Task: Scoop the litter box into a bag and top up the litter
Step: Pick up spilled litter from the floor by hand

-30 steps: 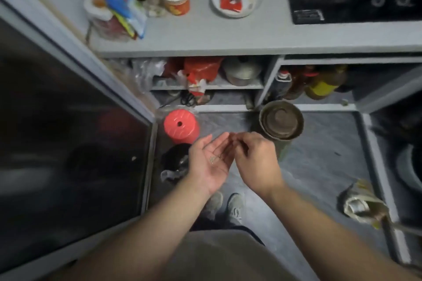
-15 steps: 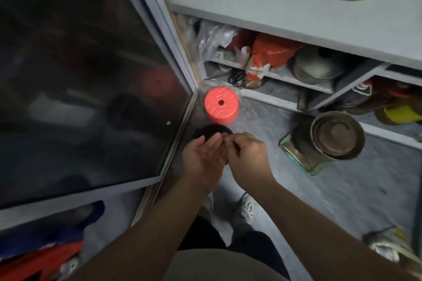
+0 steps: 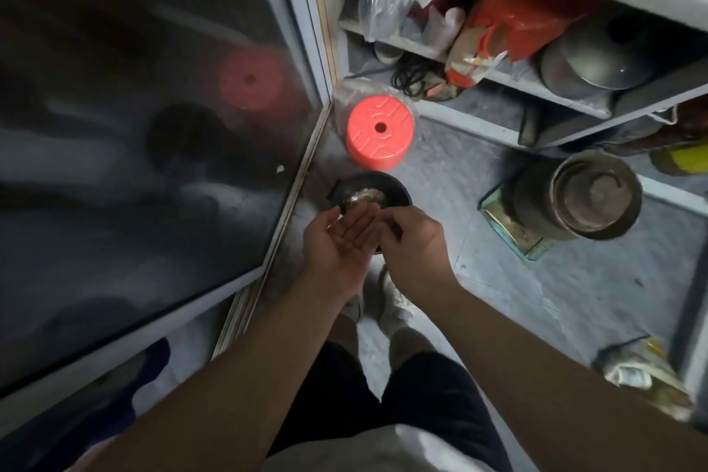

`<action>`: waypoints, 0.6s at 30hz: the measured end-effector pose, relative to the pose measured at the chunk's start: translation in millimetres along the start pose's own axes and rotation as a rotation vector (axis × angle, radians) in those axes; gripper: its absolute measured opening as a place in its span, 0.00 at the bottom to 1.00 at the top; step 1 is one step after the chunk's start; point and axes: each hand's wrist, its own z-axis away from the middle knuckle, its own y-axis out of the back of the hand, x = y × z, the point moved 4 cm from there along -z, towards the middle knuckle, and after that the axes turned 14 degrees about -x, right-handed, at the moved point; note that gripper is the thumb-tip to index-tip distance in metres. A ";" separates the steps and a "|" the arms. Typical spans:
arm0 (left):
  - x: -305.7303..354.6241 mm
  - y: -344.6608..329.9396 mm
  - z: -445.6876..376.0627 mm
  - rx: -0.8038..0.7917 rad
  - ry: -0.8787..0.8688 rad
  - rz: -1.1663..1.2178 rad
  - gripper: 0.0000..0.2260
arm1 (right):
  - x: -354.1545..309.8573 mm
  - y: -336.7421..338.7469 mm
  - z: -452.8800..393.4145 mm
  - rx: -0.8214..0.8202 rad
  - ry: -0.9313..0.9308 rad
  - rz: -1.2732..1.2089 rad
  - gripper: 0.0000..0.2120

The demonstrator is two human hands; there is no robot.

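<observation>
A small black round bin (image 3: pixel 396 188) stands on the grey floor in the corner by the glass door, with a crumpled pale wad (image 3: pixel 364 197) inside. Both hands hover just above its near rim. My left hand (image 3: pixel 339 241) lies palm up with the fingers straight. My right hand (image 3: pixel 415 245) has its fingers curled, the tips meeting the left hand's fingertips. I see nothing between them. No litter box or scoop is in view.
An orange plastic stool (image 3: pixel 379 130) stands behind the bin. A dark glass door (image 3: pixel 153 126) closes the left side. A rusty round tin (image 3: pixel 586 195) sits on the floor to the right, cluttered shelves (image 3: pixel 498 79) behind it, a crumpled bag (image 3: pixel 643 376) at lower right.
My view has swung left and down toward the corner. Both hands, still together, have moved from mid-floor to just over the black bin.
</observation>
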 end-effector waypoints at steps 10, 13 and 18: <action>-12.4 60.6 -115.5 -0.058 0.048 0.022 0.21 | 93.6 -47.2 -53.3 -0.088 -0.143 -0.049 0.10; -17.1 77.8 -152.5 -0.085 0.054 0.012 0.23 | 121.1 -58.2 -69.3 -0.093 -0.172 -0.086 0.10; -25.9 108.5 -200.5 -0.100 0.084 -0.016 0.25 | 166.9 -78.2 -90.8 -0.129 -0.276 -0.135 0.12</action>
